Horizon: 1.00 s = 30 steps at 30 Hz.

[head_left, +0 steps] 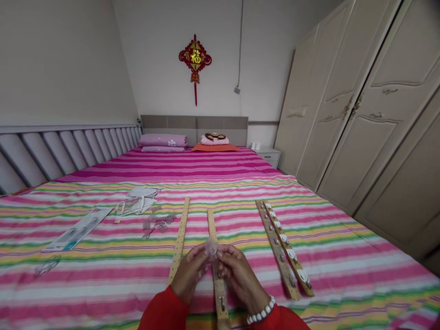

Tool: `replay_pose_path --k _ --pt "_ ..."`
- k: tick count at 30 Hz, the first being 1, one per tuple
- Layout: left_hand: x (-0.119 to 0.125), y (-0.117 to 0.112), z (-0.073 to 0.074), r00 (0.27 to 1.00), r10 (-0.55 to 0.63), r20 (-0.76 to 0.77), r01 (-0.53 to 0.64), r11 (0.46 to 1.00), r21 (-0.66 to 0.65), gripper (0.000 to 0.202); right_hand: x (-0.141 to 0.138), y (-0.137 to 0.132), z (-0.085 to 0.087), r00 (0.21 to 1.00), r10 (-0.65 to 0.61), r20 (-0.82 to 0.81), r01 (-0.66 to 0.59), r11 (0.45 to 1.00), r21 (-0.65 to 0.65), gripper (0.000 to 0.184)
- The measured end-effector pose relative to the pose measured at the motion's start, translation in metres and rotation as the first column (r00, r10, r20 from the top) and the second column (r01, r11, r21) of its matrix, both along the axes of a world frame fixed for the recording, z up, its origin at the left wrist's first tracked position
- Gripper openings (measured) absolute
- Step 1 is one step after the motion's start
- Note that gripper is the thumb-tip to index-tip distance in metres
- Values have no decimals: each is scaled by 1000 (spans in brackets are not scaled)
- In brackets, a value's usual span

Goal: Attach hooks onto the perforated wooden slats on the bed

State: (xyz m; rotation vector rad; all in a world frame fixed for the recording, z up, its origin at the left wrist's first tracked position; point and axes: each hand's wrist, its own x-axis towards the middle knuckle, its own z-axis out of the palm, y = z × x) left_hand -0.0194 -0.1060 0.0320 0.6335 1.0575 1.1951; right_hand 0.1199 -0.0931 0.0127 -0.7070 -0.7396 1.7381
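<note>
Left hand [189, 275] and right hand [240, 275] pinch a clear piece [211, 248] just above the middle wooden strip [211, 224].
Fingertips of both press together on it; a light, even grip, held low over the strip, seems wisest.

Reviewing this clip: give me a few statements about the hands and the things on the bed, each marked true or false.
1. The left hand and the right hand both pinch a small clear piece. True.
2. The white bead bracelet sits on the left wrist. False: it is on the right wrist.
3. A wooden strip on the right carries white fittings. True.
4. The bed sheet is plain white. False: it is striped in pink, green, yellow and white.
5. The wardrobe doors stand open. False: they are shut.
</note>
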Motion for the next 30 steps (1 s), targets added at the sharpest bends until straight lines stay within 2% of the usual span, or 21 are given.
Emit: replay_pose_path --k 2,5,8,12,16,22,26,30 --pt "2 0 -1 999 -13 -42 14 999 30 46 1 1 0 1000 -17 2 17 1000 -27 23" --pt "5 1 -1 991 -91 -96 102 989 107 33 2 1 3 998 -52 29 54 997 -49 25" --pt "5 2 -2 984 -149 -95 164 972 168 32 1 1 5 994 -102 51 104 993 -57 26" --pt "3 4 -4 989 -73 -126 92 983 157 35 -1 3 3 986 -142 89 147 988 -46 27" --pt "1 8 -4 981 6 -195 14 995 101 43 -2 5 1 986 -98 136 103 994 -31 26" --pt "4 13 -3 997 35 -76 -41 995 -87 50 -2 7 0 986 -113 127 108 993 39 28" --pt "5 13 -4 997 59 -58 -64 994 -84 52 -2 5 2 995 -81 55 83 996 -32 33" --pt "3 13 -7 992 54 -117 -54 999 4 52 0 3 5 998 -37 -40 34 996 -83 33"
